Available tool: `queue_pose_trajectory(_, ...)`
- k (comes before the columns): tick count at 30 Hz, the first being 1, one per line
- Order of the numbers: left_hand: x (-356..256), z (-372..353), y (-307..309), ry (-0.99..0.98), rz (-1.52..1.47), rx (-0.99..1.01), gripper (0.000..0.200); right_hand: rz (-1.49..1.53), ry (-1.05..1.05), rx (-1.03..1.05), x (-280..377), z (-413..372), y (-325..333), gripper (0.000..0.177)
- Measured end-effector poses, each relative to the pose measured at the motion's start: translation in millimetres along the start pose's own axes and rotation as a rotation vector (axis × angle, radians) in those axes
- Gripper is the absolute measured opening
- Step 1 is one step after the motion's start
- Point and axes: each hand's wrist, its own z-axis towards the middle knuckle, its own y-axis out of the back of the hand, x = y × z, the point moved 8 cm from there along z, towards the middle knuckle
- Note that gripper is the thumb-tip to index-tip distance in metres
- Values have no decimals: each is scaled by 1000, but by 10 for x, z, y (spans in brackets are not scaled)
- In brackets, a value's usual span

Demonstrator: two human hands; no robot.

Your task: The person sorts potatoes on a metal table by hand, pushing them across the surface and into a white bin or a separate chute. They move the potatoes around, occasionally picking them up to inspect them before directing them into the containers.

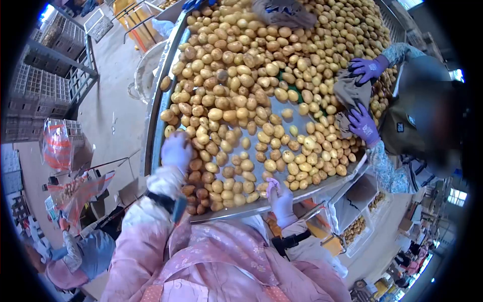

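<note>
Yellow-brown potatoes (241, 113) lie thickly across a metal sorting table (294, 121), whose bare surface shows in patches. My left hand (176, 151), in a pale lavender glove, reaches over the potatoes near the left rim; it is blurred, and its fingers are mostly hidden under it. Below it, darker brown potatoes (197, 199) are gathered in the front left corner. My right hand (282, 200), gloved the same way, is at the front rim with fingers curled in. A small purple-pink piece shows at its fingertips; I cannot tell what it is.
Across the right side, a person's purple-gloved hands (366, 70) press grey cloths (352, 90) onto the potatoes. Another grey cloth (287, 12) is at the far end. A white crate with potatoes (356, 230) stands below right. Stacked crates (40, 85) stand left, with a seated person (83, 256) nearby.
</note>
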Motion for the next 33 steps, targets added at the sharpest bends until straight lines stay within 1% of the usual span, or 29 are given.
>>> queue_pose_trajectory(1,396,39,-330,66,154,136,22,4,-40,5,-29,-96,69,26)
queue_pose_trajectory(2,331,55,-353,-6,157,207,22,-99,67,-67,39,-157,118,25)
queue_pose_trajectory(4,67,5,-318,-78,225,292,20,-265,305,-203,194,-292,41,25)
queue_pose_trajectory(5,38,-55,-399,-118,261,342,21,-334,432,-279,277,-386,-19,26)
queue_pose_trajectory(7,11,-73,-551,-195,339,423,23,-110,306,-155,35,-365,-179,30)
queue_pose_trajectory(8,3,-62,-462,-126,235,358,25,3,244,-97,11,-364,-258,33)
queue_pose_trajectory(9,-17,-85,-381,-60,128,295,26,205,114,42,-48,-376,-365,35)
queue_pose_trajectory(10,-40,-149,-322,8,18,236,28,292,42,57,-61,-447,-362,38)
queue_pose_trajectory(11,-63,-233,-256,76,-248,133,32,379,-34,73,73,-552,-374,40)
queue_pose_trajectory(12,-202,-423,-335,139,-449,202,34,466,-109,90,149,-631,-416,43)
queue_pose_trajectory(13,-632,-701,-330,152,-514,440,38,563,-171,48,133,-688,-467,56)
queue_pose_trajectory(14,-1166,-1013,-427,-128,-519,764,47,643,-187,20,76,-724,-487,56)
queue_pose_trajectory(15,-1550,-1301,-362,-466,-525,607,48,722,-194,-6,-20,-723,-500,55)
queue_pose_trajectory(16,-1789,-1631,-294,-801,-513,425,50,802,-192,-29,-154,-656,-499,54)
queue_pose_trajectory(18,-1619,-1804,-471,-883,-476,487,56,641,-18,-61,-253,-716,-100,44)
queue_pose_trajectory(19,-1321,-1863,-663,-820,-311,613,54,447,-79,-102,-375,-808,244,39)
queue_pose_trajectory(20,-954,-1906,-710,-896,-285,537,51,569,-166,-154,-790,-942,597,33)
queue_pose_trajectory(21,-724,-1904,-535,-1024,-246,523,47,-24,54,-266,-740,-1125,968,32)
queue_pose_trajectory(22,-540,-1869,-386,-954,-198,501,45,-309,105,-286,-746,-1257,1285,37)
queue_pose_trajectory(23,-343,-1879,-306,-988,-184,486,41,-625,147,-330,-748,-1394,1598,42)
queue_pose_trajectory(24,-227,-1842,-275,-914,-145,575,39,-912,184,-394,-750,-1537,1908,48)
queue_pose_trajectory(25,-143,-1691,-268,-683,-152,685,37,-879,272,-517,-596,-1577,2078,51)
queue_pose_trajectory(26,-29,-1547,-297,-446,-158,792,35,-834,166,-517,-464,-1414,2123,50)
queue_pose_trajectory(27,-80,-1335,-190,-478,-169,542,35,-784,54,-521,-305,-1172,2113,50)
queue_pose_trajectory(28,-169,-1122,-70,-509,-179,286,35,-722,144,-483,-200,-867,1918,48)
queue_pose_trajectory(30,-377,-674,-45,-327,-239,176,40,-480,334,-413,255,-323,1082,45)
queue_pose_trajectory(31,-439,-542,-157,-315,-137,114,44,-361,422,-363,479,-58,662,44)
queue_pose_trajectory(32,-467,-450,-322,-301,-34,50,48,-388,518,-252,639,117,131,46)
queue_pose_trajectory(33,-470,-492,-562,-240,-18,176,57,-823,668,-205,658,63,-465,47)
